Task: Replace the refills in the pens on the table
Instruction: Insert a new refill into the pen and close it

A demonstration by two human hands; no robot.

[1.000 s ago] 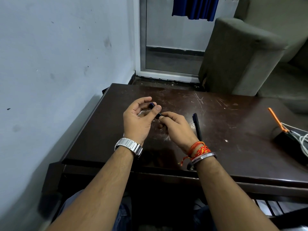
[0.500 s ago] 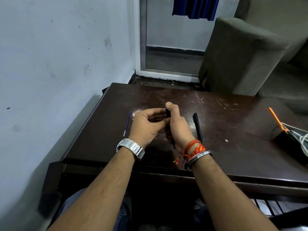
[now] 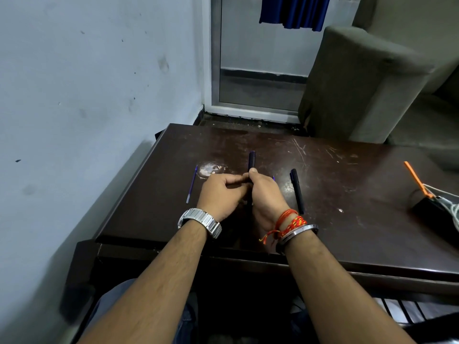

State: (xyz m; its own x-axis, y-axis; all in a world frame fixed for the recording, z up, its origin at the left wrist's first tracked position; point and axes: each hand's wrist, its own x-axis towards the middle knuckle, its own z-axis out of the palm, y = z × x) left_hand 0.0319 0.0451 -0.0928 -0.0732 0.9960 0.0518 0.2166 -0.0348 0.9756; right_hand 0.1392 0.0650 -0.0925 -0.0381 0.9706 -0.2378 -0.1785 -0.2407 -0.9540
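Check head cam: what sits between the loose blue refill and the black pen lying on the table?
Head view: both hands, left hand and right hand, gripping a dark pen, sit between the blue refill and the black pen.

Silver watch [image 3: 200,222], red-orange threads [image 3: 289,223], steel bangle [image 3: 299,233], jeans [image 3: 104,304]

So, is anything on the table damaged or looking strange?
Yes. The table top is worn: pale scratches near the far edge, and a whitish scuffed patch just beyond the left hand. A loose refill lies alone to the left. Nothing is spilled.
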